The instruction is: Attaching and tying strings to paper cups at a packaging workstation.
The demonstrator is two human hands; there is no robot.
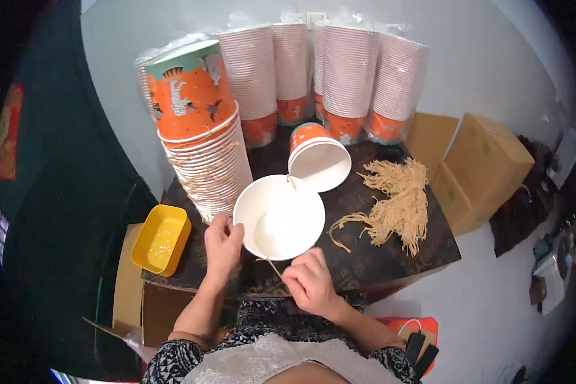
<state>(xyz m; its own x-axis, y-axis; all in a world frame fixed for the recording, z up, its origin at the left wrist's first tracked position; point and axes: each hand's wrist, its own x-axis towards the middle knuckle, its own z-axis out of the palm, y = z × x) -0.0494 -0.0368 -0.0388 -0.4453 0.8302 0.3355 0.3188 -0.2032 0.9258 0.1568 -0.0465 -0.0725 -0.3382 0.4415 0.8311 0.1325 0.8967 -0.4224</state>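
Note:
A white paper bucket [291, 224] is in front of me with its mouth facing up towards me. A loop of tan cord hangs at its far rim. My left hand [224, 246] pinches the bucket's rim on the left side. Below the near rim, my right hand [308, 281] is closed on a thin tan cord [274, 268], whose upper end reaches the rim; whether it passes through the wall I cannot tell. Just behind, another paper bucket [319, 163] with an orange printed outside lies tipped on its side, opening towards me.
At left stands a tall stack of nested buckets [205, 169] with cords at their rims. A yellow tray [182, 240] holds small pale bits. A bundle of tan cords [400, 208] lies right on the dark table [358, 272]. Wrapped bucket stacks [349, 70] line the wall; a cardboard box [483, 173] is beyond.

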